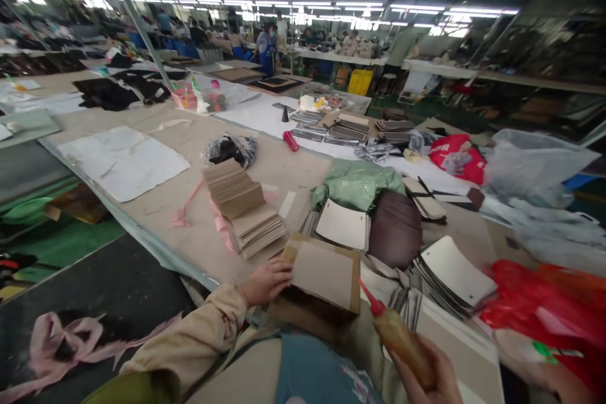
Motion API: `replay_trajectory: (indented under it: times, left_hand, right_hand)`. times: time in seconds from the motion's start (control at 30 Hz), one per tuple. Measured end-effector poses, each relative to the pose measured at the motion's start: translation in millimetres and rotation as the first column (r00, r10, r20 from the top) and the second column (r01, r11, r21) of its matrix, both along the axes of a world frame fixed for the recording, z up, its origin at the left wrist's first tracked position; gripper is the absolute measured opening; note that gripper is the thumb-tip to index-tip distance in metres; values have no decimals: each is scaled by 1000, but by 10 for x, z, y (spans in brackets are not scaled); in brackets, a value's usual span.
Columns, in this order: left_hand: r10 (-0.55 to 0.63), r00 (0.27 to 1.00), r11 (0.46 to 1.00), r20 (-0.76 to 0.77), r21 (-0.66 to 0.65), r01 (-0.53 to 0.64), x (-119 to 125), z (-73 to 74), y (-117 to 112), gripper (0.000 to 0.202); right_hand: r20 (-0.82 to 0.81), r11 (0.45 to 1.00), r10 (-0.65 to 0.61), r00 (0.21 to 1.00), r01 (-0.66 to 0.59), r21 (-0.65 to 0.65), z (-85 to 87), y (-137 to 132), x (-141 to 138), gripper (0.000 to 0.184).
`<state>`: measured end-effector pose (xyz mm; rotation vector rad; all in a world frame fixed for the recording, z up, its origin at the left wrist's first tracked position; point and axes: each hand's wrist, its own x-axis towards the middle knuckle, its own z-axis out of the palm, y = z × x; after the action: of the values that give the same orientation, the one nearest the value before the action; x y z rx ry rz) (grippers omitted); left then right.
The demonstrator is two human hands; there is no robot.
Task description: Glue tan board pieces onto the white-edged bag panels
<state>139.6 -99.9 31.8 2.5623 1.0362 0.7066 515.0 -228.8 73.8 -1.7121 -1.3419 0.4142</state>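
Note:
My left hand (266, 280) rests at the left edge of a tan sheet (323, 273), which lies on top of a brown cardboard box (312, 319) close to my body. Its fingers are stretched out flat. In my right hand (433, 366) is a squeeze bottle (402, 344) of amber liquid with a red nozzle pointing up and left, just right of the box. Beyond my left hand, brown cut pieces (243, 208) stand in a fanned stack. Cream-coloured panels (343, 225) lie behind the box, beside a dark brown rounded piece (396, 227).
A green plastic bag (362, 182) lies behind the panels. More cream panels (457, 268) and a red plastic bag (549, 312) are at right. A red bottle (290, 141) lies farther back. White paper (125, 161) covers the table's left part. Several people work in the background.

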Motion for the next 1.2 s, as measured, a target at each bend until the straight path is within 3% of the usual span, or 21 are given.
replay_trajectory:
  times: [0.27,0.43,0.67,0.93,1.2]
  left_hand:
    - [-15,1000,1000,25,27,15,23,-33,35,20]
    - [-23,999,1000,34,11,23,39,-39,67,20]
    - [-43,998,998,46,-35,44,23,-71,87,20]
    - [-44,998,998,46,-51,47,21,-90,92,21]
    - [-37,998,998,52,-41,39,47,-30,91,20]
  right_hand:
    - [333,947,205,920,-272,169,155,729,-609,41]
    - [427,926,255,868,-345,149,179,992,-849,36]
    - [494,904,294,818,-406,133,172,1159,-1052,35]
    - [527,879,343,778,-463,112,43,1229,-1076,36]
    - [531,864,378,758,-495,90,33,1211,-1110,39]
